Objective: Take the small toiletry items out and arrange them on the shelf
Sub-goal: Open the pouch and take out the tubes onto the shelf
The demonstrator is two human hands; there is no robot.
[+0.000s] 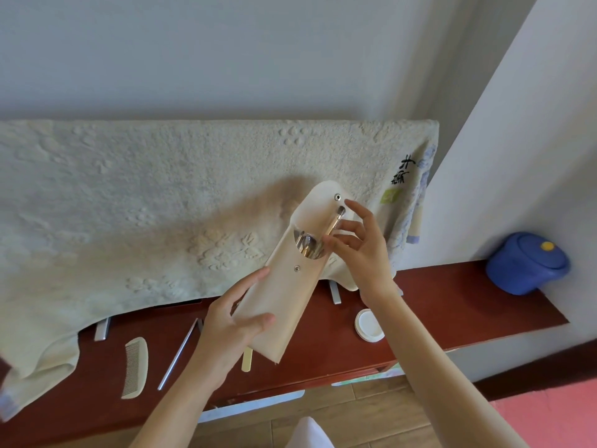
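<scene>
My left hand (231,321) grips the lower part of a cream fabric pouch (284,302), held tilted above the dark red shelf (420,305) with its snap flap open at the top. Inside the pouch mouth several metal tools (308,245) show. My right hand (358,244) pinches a slim brush (336,221) with a dark tip, which is partly out of the pouch. On the shelf lie a cream comb (135,367), a thin metal stick (179,352), a pale flat stick (247,358) partly hidden behind the pouch, and a round white lid (370,324).
A large cream towel (145,205) hangs over a rail above the shelf and covers its back left part. A blue lidded pot (526,261) stands at the shelf's right end by the wall. Metal brackets (335,292) stick out under the towel. Wooden floor lies below.
</scene>
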